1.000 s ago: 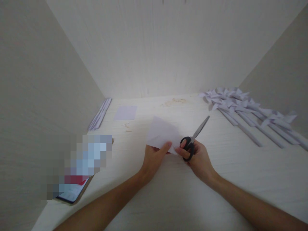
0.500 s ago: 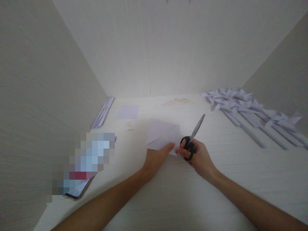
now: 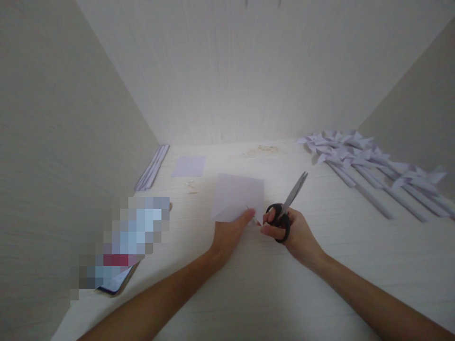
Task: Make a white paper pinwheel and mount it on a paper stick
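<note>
Paper (image 3: 238, 194) sits pinched in left hand (image 3: 230, 237), scissors (image 3: 287, 202) in curled right hand (image 3: 297, 233).

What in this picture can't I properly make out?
All in the head view:
Left hand: most fingers hidden under the held paper.
Phone: mostly covered by blurry squares.
Pinwheels: the rightmost stick is cut off by the right edge.
Scraps near the flat sheet: too small to identify.

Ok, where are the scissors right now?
In the head view, the scissors are in the right hand, just right of the paper sheet that the left hand holds, blades pointing away from the person.
</note>
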`<state>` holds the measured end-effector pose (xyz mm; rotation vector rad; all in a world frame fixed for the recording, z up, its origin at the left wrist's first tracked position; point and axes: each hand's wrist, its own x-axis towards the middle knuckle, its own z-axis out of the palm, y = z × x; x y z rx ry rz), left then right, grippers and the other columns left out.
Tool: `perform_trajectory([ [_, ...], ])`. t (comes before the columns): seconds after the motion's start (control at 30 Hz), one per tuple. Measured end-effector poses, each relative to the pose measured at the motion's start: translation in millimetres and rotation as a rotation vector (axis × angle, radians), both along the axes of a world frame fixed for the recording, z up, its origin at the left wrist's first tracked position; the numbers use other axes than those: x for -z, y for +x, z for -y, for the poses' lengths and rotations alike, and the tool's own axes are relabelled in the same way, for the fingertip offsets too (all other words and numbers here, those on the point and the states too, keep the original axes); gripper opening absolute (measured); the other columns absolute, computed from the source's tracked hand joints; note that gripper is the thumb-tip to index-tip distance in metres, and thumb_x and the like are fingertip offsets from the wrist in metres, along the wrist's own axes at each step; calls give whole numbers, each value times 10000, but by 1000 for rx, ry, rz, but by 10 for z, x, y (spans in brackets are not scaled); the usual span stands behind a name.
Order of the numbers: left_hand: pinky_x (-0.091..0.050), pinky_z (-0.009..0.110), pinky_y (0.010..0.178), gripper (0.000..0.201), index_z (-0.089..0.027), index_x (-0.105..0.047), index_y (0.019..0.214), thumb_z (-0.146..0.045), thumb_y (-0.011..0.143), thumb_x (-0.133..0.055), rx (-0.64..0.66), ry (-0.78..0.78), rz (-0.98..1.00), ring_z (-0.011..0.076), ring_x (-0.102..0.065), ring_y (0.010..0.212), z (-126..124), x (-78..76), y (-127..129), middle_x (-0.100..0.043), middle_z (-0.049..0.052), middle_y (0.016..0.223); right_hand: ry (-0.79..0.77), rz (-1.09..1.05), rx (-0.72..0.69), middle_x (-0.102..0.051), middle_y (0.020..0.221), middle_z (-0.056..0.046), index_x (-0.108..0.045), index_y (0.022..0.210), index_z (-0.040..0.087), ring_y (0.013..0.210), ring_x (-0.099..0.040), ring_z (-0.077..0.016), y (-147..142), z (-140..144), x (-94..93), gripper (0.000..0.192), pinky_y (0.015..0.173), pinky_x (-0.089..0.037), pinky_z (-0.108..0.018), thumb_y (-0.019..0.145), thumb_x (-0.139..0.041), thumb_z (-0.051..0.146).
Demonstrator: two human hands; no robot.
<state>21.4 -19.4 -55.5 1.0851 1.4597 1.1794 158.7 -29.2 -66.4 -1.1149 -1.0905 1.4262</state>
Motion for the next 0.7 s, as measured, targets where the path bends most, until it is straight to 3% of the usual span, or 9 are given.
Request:
perform_trajectory([
  [0.33,-388,327,853,154,-192,-619,659,-333,598,-604,28,-10,-56,175,-578,833,19,-44,19,-641,33,853,22,41,59,-505,557,59,-482,593,156,479,-426,-52,-31,-1,-20,279,426,-302,-173,461,-727,140],
  [0.7,-337,361,916,190,-210,-617,711,-368,607,-601,100,-21,-97,193,-543,935,56,7,12,-633,37,888,-20,100,127,-395,461,93,-470,604,168,382,-307,-31,-39,14,-8,303,349,-224,-175,471,-736,224],
])
